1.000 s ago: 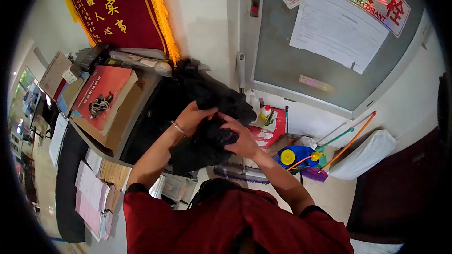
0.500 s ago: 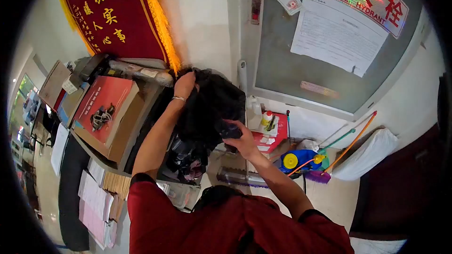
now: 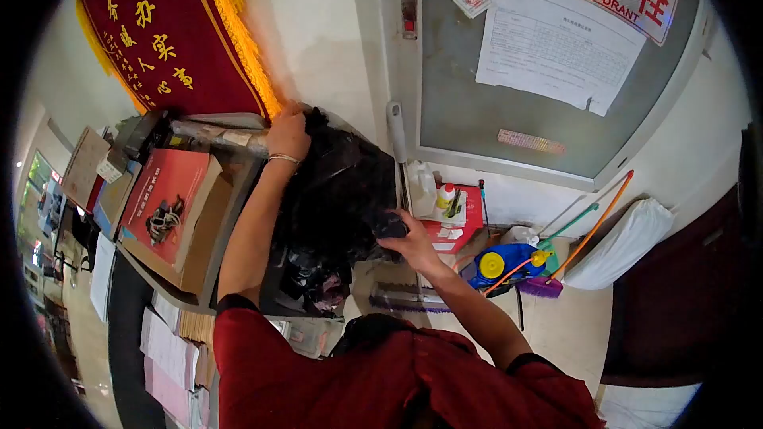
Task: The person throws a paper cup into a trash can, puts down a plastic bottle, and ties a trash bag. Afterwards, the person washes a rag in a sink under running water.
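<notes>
A black plastic bag (image 3: 334, 183) lies bunched and partly spread over a dark surface in the middle of the view. My left hand (image 3: 288, 137), with a bracelet at the wrist, is closed at the bag's far left edge, below the yellow fringe. Toward the right side, my right hand (image 3: 409, 240) grips a dark, bunched bundle (image 3: 388, 225); whether it is part of the bag cannot be told. Crumpled dark plastic with pinkish pieces (image 3: 322, 282) sits nearer my body, below the bag.
Left of the bag is a cardboard box (image 3: 199, 242) with a red booklet (image 3: 168, 199). Stacked papers (image 3: 171, 349) lie nearer. At right are a blue sprayer (image 3: 509, 264), a white sack (image 3: 620, 246) and a grey cabinet door (image 3: 453, 95).
My left hand has moved away and left from the bundle to the bag's far edge, and the bag has spread out. The crumpled plastic below is uncovered. The view has shifted slightly.
</notes>
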